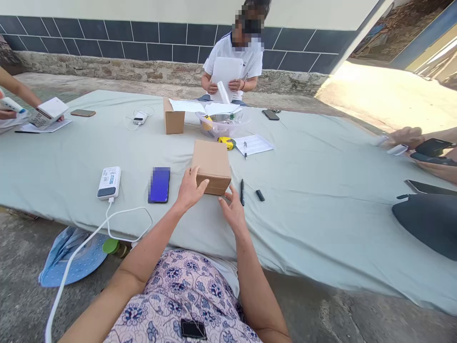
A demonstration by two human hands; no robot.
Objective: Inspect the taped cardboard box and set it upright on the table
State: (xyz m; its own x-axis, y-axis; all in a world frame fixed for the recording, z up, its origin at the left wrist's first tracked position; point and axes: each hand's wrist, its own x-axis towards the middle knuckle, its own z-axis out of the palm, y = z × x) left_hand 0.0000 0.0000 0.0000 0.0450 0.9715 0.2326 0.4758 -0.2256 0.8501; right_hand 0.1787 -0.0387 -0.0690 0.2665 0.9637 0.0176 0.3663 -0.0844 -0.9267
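A closed brown cardboard box (pixel 212 163) lies on the pale green cloth (pixel 307 190) right in front of me. My left hand (pixel 190 189) rests against its near left corner, thumb on the front face and fingers apart. My right hand (pixel 233 209) hovers just short of the near right corner, fingers spread, holding nothing. A black pen (pixel 242 191) and its cap (pixel 260 195) lie just right of the box.
A phone with a blue screen (pixel 159 184) and a white power bank (pixel 109 182) with a cable lie to the left. Behind stand a second box (pixel 173 121), a clear tub (pixel 220 125), a yellow tape measure (pixel 227 142) and papers (pixel 254 144). Other people sit opposite and at both sides.
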